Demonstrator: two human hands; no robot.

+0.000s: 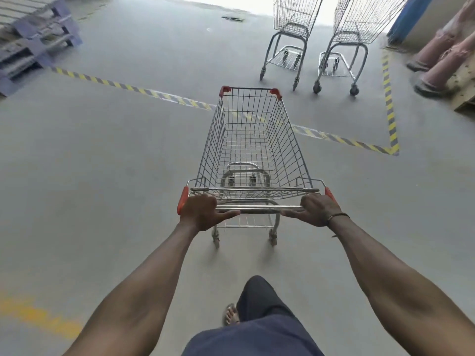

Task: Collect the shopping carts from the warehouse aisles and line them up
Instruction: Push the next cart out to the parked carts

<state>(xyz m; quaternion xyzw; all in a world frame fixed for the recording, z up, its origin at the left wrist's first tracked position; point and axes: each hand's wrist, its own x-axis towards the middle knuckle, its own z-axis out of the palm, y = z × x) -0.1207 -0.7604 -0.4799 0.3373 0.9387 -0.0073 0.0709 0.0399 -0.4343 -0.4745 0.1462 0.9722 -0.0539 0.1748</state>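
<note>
An empty wire shopping cart (250, 140) with red corner caps stands on the grey floor straight ahead of me. My left hand (203, 213) grips the left end of its metal handle bar (259, 208). My right hand (317, 210), with a dark band at the wrist, grips the right end. Two more empty carts stand side by side at the far right: the left cart (291, 24) and the right cart (359, 24), both facing away, inside a zone marked by floor tape.
Yellow-and-black hazard tape (133, 88) crosses the floor under the cart's front and turns up at the right (389, 106). Stacked blue pallets (33, 39) sit at far left. Traffic cones (437, 65) lie on a wooden pallet (466, 96) at far right.
</note>
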